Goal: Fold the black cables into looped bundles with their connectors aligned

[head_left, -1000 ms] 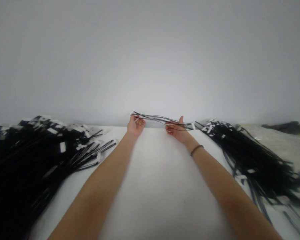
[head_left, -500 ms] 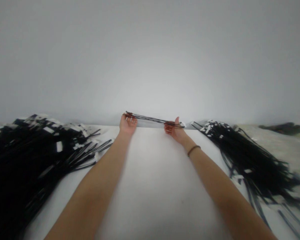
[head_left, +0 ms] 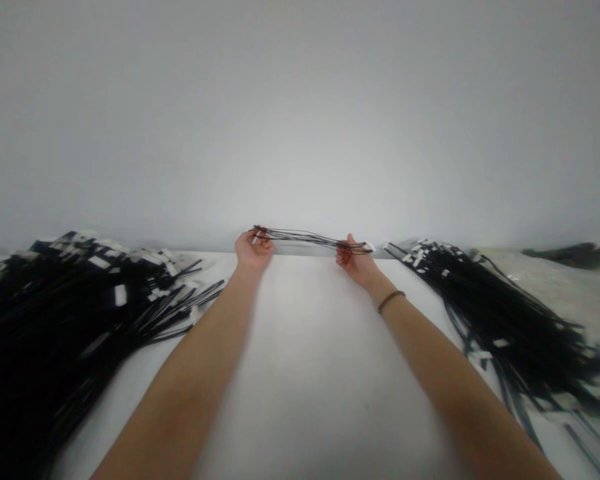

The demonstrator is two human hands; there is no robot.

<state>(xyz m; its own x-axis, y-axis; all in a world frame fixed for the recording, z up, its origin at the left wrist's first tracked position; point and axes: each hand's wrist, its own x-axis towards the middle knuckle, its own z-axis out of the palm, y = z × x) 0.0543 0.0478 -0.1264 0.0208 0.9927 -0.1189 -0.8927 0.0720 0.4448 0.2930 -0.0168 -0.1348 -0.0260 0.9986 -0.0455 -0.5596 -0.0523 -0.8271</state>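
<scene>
A thin bundle of black cables (head_left: 303, 236) with small white ends stretches between my two hands, near the far edge of the white table (head_left: 305, 347). At its left end, my left hand (head_left: 255, 249) is closed round the cables. My right hand (head_left: 354, 259) grips the other end, thumb raised, and a white tip sticks out past it. The strands spread slightly apart in the middle. A thin brown band circles my right wrist.
On the left lies a large heap of black cables (head_left: 80, 320) with white tags and connectors. Another black cable pile (head_left: 500, 313) lies on the right, beside a clear plastic bag (head_left: 580, 287). Behind the table rises a plain grey-white wall (head_left: 300, 120).
My right hand has shifted slightly to the right. The fingers of my left hand have curled in more, and the strands between my hands look more spread and bowed.
</scene>
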